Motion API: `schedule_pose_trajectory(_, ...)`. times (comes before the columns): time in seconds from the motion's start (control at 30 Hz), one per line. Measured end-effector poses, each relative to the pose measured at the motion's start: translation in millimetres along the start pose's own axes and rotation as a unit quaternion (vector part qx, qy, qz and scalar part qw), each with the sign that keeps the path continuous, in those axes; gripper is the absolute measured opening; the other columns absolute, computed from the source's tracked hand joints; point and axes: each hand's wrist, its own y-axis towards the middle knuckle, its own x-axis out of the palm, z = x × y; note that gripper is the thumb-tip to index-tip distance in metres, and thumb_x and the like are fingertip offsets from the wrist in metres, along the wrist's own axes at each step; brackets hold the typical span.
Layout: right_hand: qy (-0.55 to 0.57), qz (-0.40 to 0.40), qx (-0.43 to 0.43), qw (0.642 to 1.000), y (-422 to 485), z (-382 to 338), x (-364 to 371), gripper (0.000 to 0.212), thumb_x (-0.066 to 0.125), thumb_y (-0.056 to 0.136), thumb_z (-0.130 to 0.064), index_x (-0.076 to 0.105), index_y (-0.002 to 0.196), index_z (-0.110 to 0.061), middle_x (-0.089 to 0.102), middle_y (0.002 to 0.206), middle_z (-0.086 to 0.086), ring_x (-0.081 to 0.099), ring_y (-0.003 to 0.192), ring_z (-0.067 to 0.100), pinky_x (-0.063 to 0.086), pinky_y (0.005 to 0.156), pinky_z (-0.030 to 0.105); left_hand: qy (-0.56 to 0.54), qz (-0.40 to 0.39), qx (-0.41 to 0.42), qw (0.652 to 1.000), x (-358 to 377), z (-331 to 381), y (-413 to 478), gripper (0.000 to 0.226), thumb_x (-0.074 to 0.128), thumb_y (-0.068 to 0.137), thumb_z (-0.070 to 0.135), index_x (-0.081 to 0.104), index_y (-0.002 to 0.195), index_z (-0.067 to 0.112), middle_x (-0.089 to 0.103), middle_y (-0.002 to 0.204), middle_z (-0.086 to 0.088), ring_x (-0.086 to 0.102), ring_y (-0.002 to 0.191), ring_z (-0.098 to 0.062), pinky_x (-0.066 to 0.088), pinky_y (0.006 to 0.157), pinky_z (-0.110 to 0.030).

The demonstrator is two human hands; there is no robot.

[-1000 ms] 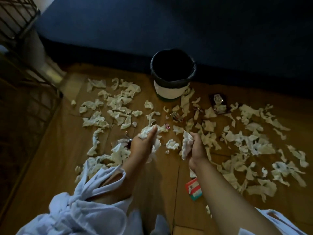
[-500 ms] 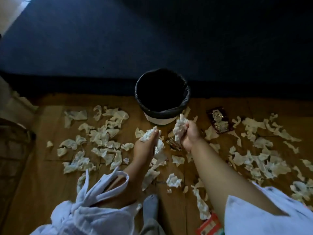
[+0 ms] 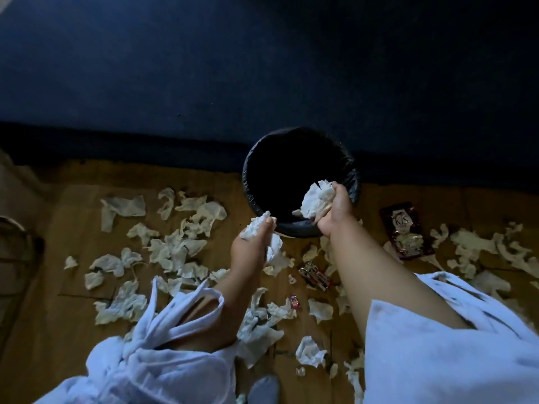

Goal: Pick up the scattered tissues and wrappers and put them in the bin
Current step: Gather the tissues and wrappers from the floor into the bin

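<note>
Your right hand (image 3: pixel 332 217) is over the open mouth of the bin (image 3: pixel 248 185), on its near right side. The fingers are curled tight round a crumpled tissue wad (image 3: pixel 316 199) that sticks out up and to the left of the fist. Your left hand (image 3: pixel 250 246) is to the left and nearer you, just at the bin's near left rim. It is clenched on a second tissue wad (image 3: pixel 256 228), and a loose tail of that wad hangs below the fist. The hands are apart.

The inside of the bin is black, so you cannot tell what lies in it. Its near wall is mostly hidden behind your wrists. The light is dim and the small scraps are hard to sort.

Scattered tissues (image 3: pixel 175 252) cover the wooden floor (image 3: pixel 73 287) left of your left arm, and more lie on the right, partly hidden under your white sleeve (image 3: pixel 437 345). A dark red sachet (image 3: pixel 404 228) lies flat just right of the bin. A crumpled red wrapper (image 3: pixel 315 275) sits between your forearms, with a small pink wrapper (image 3: pixel 294 301) nearer you.

The bin stands against a dark blue surface (image 3: pixel 262 68) that fills the far half of the view. Bare wood shows along the far left of the floor.
</note>
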Motion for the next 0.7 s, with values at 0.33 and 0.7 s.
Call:
schedule_pose_trajectory(0.33,0.08,-0.003,0.018,0.997,0.8,-5.7,-13.2,0.065,0.039,0.093,-0.05,0.02,0.147,-0.019,0.016,0.155,0.015,0.017,0.141,0.038,0.021,0.111,0.054,0.023,-0.004,-0.068,0.997,15.3,6.7,17.5,0.034,0.058,0.088,0.039,0.049,0.067,0.014,0.044,0.048,0.0,0.043,0.036,-0.005,0.031,0.033,-0.01)
schedule_pose_trajectory(0.7,0.033,-0.009,0.0,0.999,-34.2,13.6,-46.5,0.048,0.035,0.096,-0.04,0.04,0.136,-0.013,0.046,0.127,0.013,0.05,0.105,0.026,0.042,0.085,0.039,-0.007,-0.011,-0.076,0.997,67.3,58.3,63.3,0.078,0.06,0.08,0.056,0.041,0.135,0.005,0.056,0.122,-0.012,0.057,0.108,-0.031,0.05,0.081,-0.037)
